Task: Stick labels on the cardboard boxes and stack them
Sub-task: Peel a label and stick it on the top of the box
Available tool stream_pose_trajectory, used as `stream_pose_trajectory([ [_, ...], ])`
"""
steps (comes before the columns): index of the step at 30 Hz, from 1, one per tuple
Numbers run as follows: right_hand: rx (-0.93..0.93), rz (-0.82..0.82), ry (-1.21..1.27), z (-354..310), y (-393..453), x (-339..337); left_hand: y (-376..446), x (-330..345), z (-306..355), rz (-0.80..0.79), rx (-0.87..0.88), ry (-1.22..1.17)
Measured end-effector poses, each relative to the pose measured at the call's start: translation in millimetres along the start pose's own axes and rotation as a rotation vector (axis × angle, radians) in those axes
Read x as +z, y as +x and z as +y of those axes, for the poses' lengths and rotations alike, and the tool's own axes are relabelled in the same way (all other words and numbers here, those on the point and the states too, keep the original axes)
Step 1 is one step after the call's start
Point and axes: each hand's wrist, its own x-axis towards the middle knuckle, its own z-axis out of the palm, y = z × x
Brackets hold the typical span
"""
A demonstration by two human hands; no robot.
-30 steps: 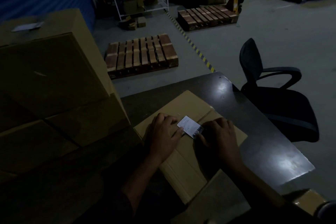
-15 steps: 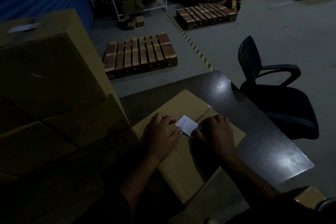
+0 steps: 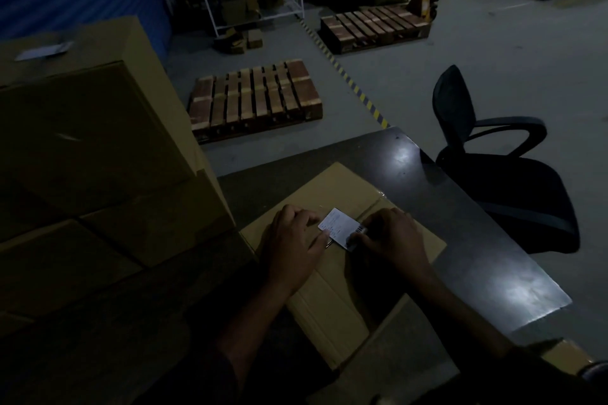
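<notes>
We've got the white label (image 3: 342, 229) lying flat on the cardboard box (image 3: 332, 312) on the tabletop (image 3: 477, 240), right between our hands. Left hand (image 3: 292, 250) lies palm-down, fingertips pressing its left edge; right hand (image 3: 391, 237) presses the barcode end with curled fingers. Print's too small and dim to read. Stacked boxes (image 3: 98, 148) sit to the left.

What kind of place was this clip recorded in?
Most likely a warehouse or packing area: wooden pallets on a concrete floor, a yellow-black hazard stripe, and stacked cardboard boxes beside the table.
</notes>
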Motion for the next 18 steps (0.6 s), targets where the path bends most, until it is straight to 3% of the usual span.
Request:
stream_pose_trajectory([
  [6,0.021,-0.035,0.164,1.2,-1.6,2.3,-0.6,-3.4,4.3,-0.016,-0.007,-0.018],
  [18,-0.100,-0.072,0.263,6.4,-6.1,-0.8,-3.5,-6.7,8.2,0.004,-0.114,-0.112],
])
